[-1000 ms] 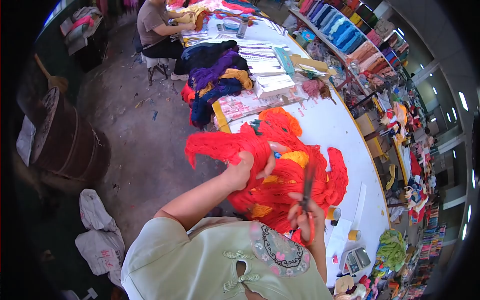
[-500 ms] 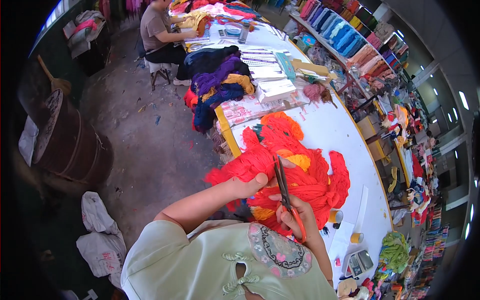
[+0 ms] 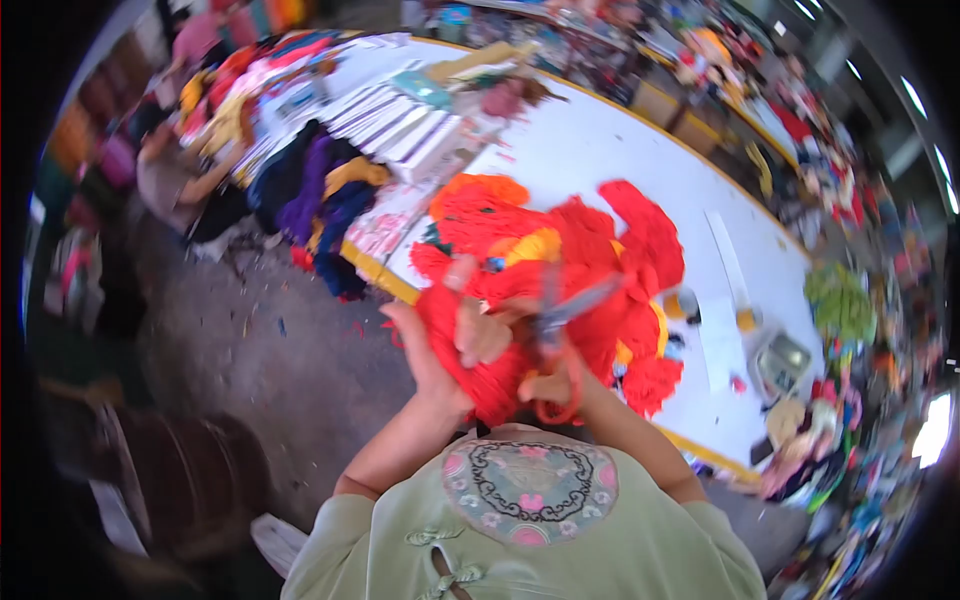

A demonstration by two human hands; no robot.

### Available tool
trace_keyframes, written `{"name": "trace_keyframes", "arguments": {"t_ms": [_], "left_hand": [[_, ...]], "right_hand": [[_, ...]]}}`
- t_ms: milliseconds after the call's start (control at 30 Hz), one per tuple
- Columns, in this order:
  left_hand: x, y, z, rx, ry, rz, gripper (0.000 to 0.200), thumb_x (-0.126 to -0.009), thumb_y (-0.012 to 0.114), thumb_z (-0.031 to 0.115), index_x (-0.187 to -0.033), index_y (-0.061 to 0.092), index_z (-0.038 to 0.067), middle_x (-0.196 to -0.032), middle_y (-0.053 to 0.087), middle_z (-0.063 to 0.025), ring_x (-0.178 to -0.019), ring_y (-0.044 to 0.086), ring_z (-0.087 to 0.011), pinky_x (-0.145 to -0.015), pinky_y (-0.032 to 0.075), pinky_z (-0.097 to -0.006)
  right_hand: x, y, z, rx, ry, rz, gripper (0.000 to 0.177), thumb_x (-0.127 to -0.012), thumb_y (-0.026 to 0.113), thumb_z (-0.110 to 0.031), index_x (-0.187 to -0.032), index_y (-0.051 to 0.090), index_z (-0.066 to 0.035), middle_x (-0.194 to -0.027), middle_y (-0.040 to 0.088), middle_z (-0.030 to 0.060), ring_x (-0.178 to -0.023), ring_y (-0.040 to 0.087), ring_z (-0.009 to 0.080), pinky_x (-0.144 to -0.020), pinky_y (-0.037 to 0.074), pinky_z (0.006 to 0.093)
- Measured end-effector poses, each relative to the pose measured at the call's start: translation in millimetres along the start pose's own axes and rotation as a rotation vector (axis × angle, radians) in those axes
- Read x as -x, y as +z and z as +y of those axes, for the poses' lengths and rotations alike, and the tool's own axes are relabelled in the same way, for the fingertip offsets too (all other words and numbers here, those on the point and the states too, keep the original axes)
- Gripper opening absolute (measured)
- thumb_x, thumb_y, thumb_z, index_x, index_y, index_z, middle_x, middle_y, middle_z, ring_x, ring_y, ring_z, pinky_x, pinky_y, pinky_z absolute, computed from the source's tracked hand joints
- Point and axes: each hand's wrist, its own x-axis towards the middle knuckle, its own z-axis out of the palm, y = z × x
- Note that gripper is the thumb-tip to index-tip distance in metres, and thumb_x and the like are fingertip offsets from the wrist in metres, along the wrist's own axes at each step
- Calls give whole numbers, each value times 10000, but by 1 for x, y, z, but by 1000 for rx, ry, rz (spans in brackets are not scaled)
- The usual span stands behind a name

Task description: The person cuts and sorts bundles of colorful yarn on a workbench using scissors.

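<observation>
My left hand (image 3: 433, 375) is closed around a bundle of red yarn (image 3: 495, 392) close to my chest, thumb out to the left. My right hand (image 3: 590, 393) grips red-handled scissors (image 3: 583, 303) beside it. The scissors' blades look spread and point up and to the right, smeared by motion. Beyond both hands, a large heap of red yarn (image 3: 580, 235) lies on the white table, with an orange skein (image 3: 497, 188) at its far side and yellow yarn (image 3: 535, 246) in its middle.
Dark blue and purple yarn (image 3: 300, 205) hangs over the table's left edge, near stacked printed strips (image 3: 400, 115). A seated person (image 3: 170, 185) works at far left. On the right are a scale (image 3: 782, 362), green yarn (image 3: 840, 303) and small jars. A brown drum (image 3: 190, 460) stands lower left.
My view has swung, so the table now slants to the right. The scissors' blades have spread from nearly closed. My left hand has drawn red yarn in toward my chest.
</observation>
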Motion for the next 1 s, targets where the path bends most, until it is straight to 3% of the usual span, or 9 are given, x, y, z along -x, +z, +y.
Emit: {"name": "trace_keyframes", "arguments": {"t_ms": [100, 167, 267, 367, 600, 700, 833, 933, 1000], "left_hand": [[-20, -7, 5, -33, 65, 70, 837, -883, 402, 728, -1406, 410, 75, -609, 441, 44, -469, 352, -60, -534, 313, -234], [-27, -48, 21, -256, -22, -106, 847, -912, 380, 711, -1483, 338, 86, -895, 634, -39, -755, 599, -116, -724, 440, -272], [-33, -72, 17, -956, -8, 317, 773, -968, 391, 622, -1469, 370, 33, -1289, 569, -148, -1129, 589, -221, -975, 441, -392], [-50, -80, 22, -1929, 150, -506, 775, -966, 376, 634, -1506, 347, 80, -1608, 185, -166, -1510, 61, -265, -1182, 135, -412], [-116, -138, -27, -1454, -485, -158, 527, -948, 610, 388, -1272, 582, -26, -1315, 580, -174, -1255, 512, -238, -1027, 389, -320], [-142, -174, -36, -1620, -883, -123, 447, -944, 626, 337, -1184, 621, -40, -1070, 674, -117, -1013, 607, -166, -923, 458, -295], [-136, -177, -26, -2012, -758, 58, 320, -936, 639, 259, -1080, 653, -27, -997, 686, -126, -981, 630, -188, -903, 475, -328], [-133, -130, -73, -2003, -164, 58, 272, -938, 618, 221, -1107, 652, 10, -1075, 677, -141, -1052, 631, -257, -934, 474, -351], [-138, -105, -121, -2085, 51, -338, 350, -931, 613, 267, -1214, 614, 61, -1282, 593, -159, -1228, 536, -315, -1044, 394, -442]], "right_hand": [[27, 36, 10, -347, 562, -62, 882, -775, 816, -175, -1464, 273, -84, -1188, 569, 68, -1013, 574, 133, -840, 505, 316], [35, 26, 3, -393, 588, -8, 803, -817, 763, -121, -1467, 292, -89, -1117, 602, 56, -914, 607, 115, -734, 527, 281], [70, -21, -19, -332, 620, 243, 687, -821, 726, -72, -1416, 382, -60, -1084, 626, 60, -930, 612, 108, -788, 512, 278], [91, -66, -94, 449, 348, 308, 592, -789, 706, -43, -1340, 489, -49, -1140, 620, 63, -991, 599, 120, -884, 480, 284], [178, -158, -91, 400, 534, 704, 616, -775, 714, -33, -1337, 464, -36, -1201, 593, 88, -1071, 554, 143, -922, 455, 296], [203, -188, -39, 672, 572, 825, 627, -814, 726, -58, -1361, 420, -31, -1205, 592, 122, -1088, 566, 171, -926, 457, 318], [205, -209, -13, 712, 273, 1107, 527, -865, 669, -36, -1337, 434, -39, -1129, 589, 94, -969, 549, 140, -859, 458, 297], [194, -229, -35, 551, 278, 1259, 474, -883, 652, -21, -1312, 453, -52, -1032, 586, 32, -818, 499, 78, -750, 439, 229], [195, -261, -29, 521, 345, 1256, 478, -869, 656, -1, -1303, 465, -66, -998, 587, 23, -778, 486, 69, -712, 432, 221]]}}
